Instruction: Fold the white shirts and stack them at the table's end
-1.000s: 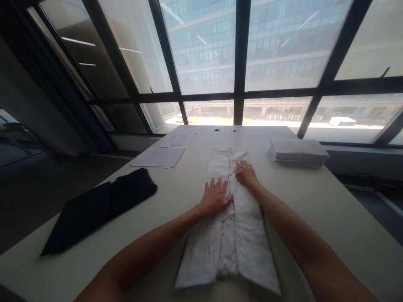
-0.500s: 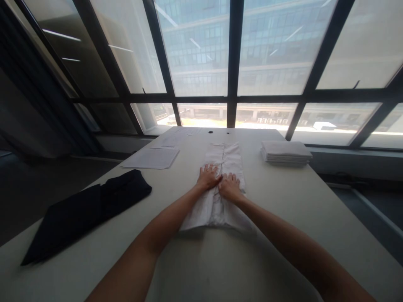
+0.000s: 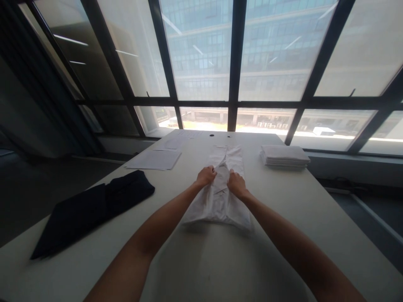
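A long pale desk point(image 3: 195, 268) runs away toward the window wall, and everything else is placed from the white shirt point(image 3: 220, 197) lying lengthwise on its middle. The shirt is already narrowed into a strip, its near part doubled over toward the far end. Left of the shirt, nearer the desk's edge, lies a dark folded garment point(image 3: 94, 207). Beyond that and left of the shirt's far end sit loose paper sheets point(image 3: 154, 159). Right of the shirt's far end stands a stack of folded white cloth point(image 3: 285, 156), apart from it.

Both hands meet on the shirt's middle — the left hand point(image 3: 206, 176) curled into a closed grip on the cloth at its left side, the right hand point(image 3: 236, 184) likewise closed on the fabric just beside it, the cloth bunched up between them.

By the look of it, the fold across the length is in hand. The next move calls for keeping both edges level while the gathered layer is laid flat — otherwise the packet skews.
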Available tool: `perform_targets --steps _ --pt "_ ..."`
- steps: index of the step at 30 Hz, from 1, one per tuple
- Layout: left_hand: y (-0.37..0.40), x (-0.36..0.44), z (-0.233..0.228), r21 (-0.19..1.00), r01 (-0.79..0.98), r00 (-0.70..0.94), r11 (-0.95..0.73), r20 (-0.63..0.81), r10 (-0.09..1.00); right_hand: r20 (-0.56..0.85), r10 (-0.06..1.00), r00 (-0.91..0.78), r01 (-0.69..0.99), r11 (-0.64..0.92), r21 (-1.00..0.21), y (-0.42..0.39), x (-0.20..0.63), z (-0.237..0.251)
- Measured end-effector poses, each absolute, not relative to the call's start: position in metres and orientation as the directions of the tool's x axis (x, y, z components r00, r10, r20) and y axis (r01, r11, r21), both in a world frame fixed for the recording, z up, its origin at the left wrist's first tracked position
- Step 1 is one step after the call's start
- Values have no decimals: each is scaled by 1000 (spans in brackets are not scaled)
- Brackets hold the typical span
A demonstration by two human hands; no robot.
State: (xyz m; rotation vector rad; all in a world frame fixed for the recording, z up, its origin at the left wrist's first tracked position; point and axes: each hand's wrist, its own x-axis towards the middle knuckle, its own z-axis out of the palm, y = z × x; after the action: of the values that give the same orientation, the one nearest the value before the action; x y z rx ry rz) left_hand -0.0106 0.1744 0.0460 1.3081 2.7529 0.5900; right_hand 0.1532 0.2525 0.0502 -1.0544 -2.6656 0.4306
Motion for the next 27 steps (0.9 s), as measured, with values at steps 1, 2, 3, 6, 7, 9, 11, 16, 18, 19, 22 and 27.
perform_targets --steps 1,2,3,6,7,9,11,16,18,19,22,27 --pt "171 -20 52 374 719 -667 586 132 734 132 707 -695 623 684 -380 262 158 54" --pt "167 -30 57 395 697 -689 599 137 712 148 722 -676 625 668 -405 272 164 59" --pt "161 -41 63 416 675 -710 609 141 691 162 737 -656 625 651 -431 283 171 63" --pt "136 -72 74 482 615 -757 624 139 638 202 771 -604 608 609 -509 320 199 69" --pt "126 -81 76 506 595 -768 625 130 627 213 778 -590 599 599 -531 331 209 68" --pt "105 -97 77 547 556 -785 626 98 612 217 792 -571 593 580 -558 351 231 60" --pt "86 -109 75 567 523 -794 637 52 606 193 803 -564 603 560 -569 365 253 46" --pt "64 -125 68 491 526 -813 695 49 581 125 813 -569 695 557 -454 377 289 13" --pt "68 -121 64 439 576 -799 690 124 589 153 805 -574 721 585 -371 372 291 8" --pt "73 -117 61 420 610 -778 672 158 608 179 794 -580 727 605 -325 367 289 8" --pt "90 -91 46 321 788 -600 526 208 772 255 744 -617 709 667 -229 343 274 7" --pt "107 -48 17 75 900 -433 430 42 900 184 674 -715 660 738 -140 303 248 -6"
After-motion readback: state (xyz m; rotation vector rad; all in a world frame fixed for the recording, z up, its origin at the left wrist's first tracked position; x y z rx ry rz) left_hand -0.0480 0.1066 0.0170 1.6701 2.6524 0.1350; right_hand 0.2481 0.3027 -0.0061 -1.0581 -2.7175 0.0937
